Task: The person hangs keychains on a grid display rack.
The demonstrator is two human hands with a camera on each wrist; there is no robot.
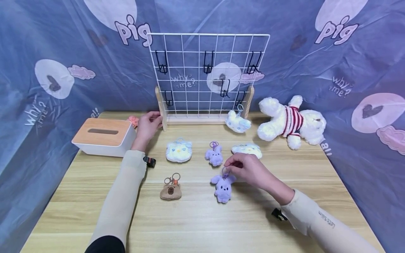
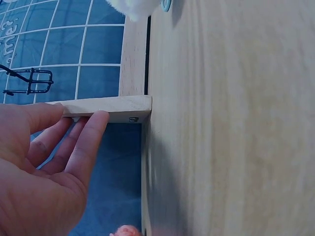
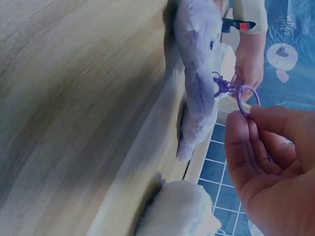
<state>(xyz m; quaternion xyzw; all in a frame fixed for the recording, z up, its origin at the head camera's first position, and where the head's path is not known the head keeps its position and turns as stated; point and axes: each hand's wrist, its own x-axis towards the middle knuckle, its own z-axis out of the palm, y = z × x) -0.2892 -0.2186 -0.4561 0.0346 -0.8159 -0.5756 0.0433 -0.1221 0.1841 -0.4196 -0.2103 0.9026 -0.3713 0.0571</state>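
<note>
- Five black wire hooks (image 1: 208,68) on the grid rack (image 1: 196,120) carry nothing; at the sixth, low right, a blue-and-white plush keychain (image 1: 236,123) seems to hang, judging by its raised ring.
- Right hand (image 1: 250,170): thumb and fingertips pinch the purple ring (image 3: 248,100) of a long-eared lavender plush (image 1: 223,189) at mid-table; whether it is lifted clear, I cannot tell.
- Left hand (image 1: 148,125): thumb and fingers grip the rack's left wooden post (image 2: 106,105).
- Off the hooks: a second lavender plush (image 1: 215,156), two pale cat-face keychains (image 1: 179,151) and a brown capybara keychain (image 1: 171,192).
- Wood-grain table (image 1: 190,228): tissue box (image 1: 104,140) by the left edge, sweater-clad teddy bear (image 1: 294,121) near the back right corner.
- Blue printed cloth (image 1: 63,35) stands behind the back edge and along both sides.
</note>
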